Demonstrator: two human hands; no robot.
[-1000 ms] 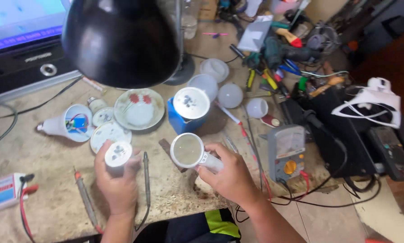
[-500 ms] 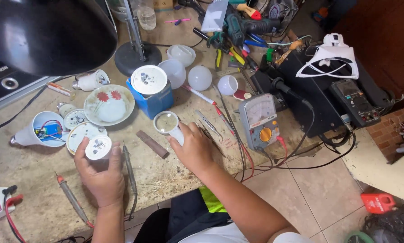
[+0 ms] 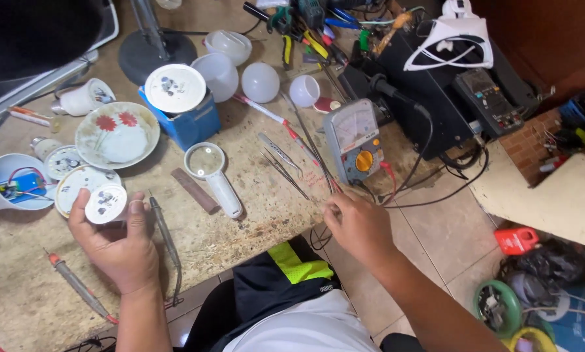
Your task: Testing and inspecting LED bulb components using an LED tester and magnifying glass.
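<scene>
Speckled stone bench [image 3: 253, 215] (gritty): left hand [image 3: 118, 244] grips round disc [image 3: 105, 203].

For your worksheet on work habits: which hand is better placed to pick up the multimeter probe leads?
The right hand, probably. It is free and sits at the table edge beside the leads below the analog multimeter. The left hand grips a round LED board.

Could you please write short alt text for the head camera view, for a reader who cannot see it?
A person at a cluttered repair bench holds a round white LED bulb board in the left hand, while the right hand reaches toward thin wires by an analog multimeter. A magnifying glass lies between the hands.
</scene>
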